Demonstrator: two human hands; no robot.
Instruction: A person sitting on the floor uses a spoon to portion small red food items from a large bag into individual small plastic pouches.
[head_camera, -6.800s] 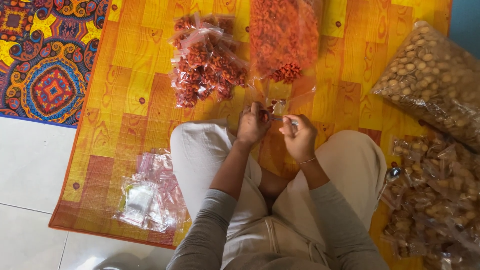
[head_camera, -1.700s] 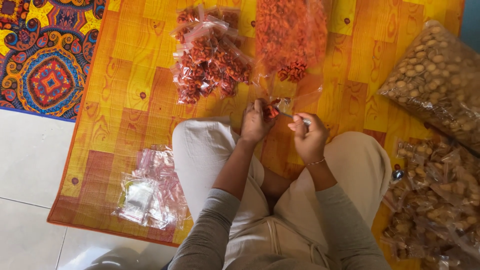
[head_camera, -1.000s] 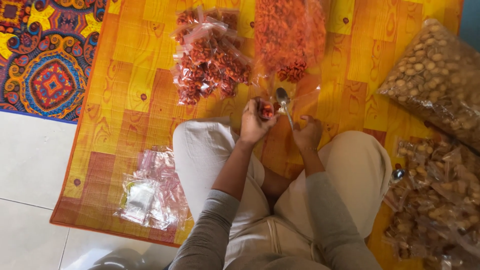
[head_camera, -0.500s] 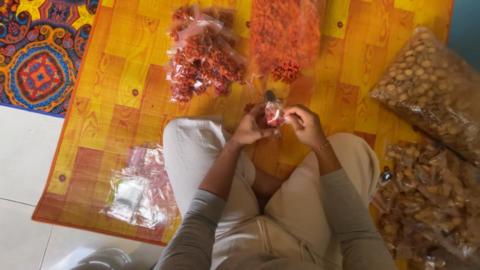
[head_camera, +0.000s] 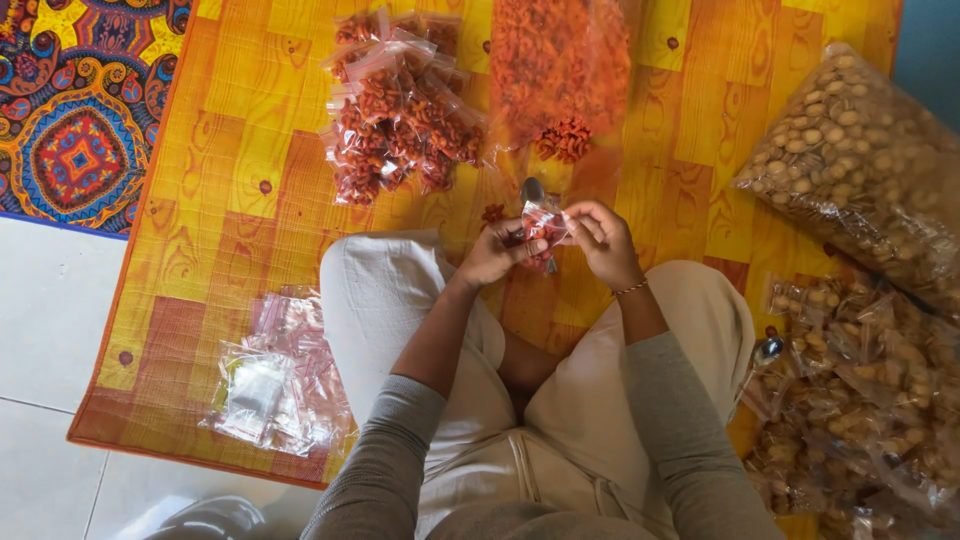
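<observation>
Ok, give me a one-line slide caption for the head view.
Seated on an orange mat, both hands, left hand and right hand, hold a small clear packet of red snacks.

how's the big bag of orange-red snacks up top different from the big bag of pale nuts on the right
The big bag of orange-red snacks holds small curly orange-red pieces; the big bag of pale nuts holds rounded beige ones. The snack bag lies straight ahead of the person, beyond the left hand and right hand; the nut bag lies off at the mat's right edge. The snack bag looks flatter, the nut bag bulges. Both are clear plastic, lying on the orange mat.
</observation>
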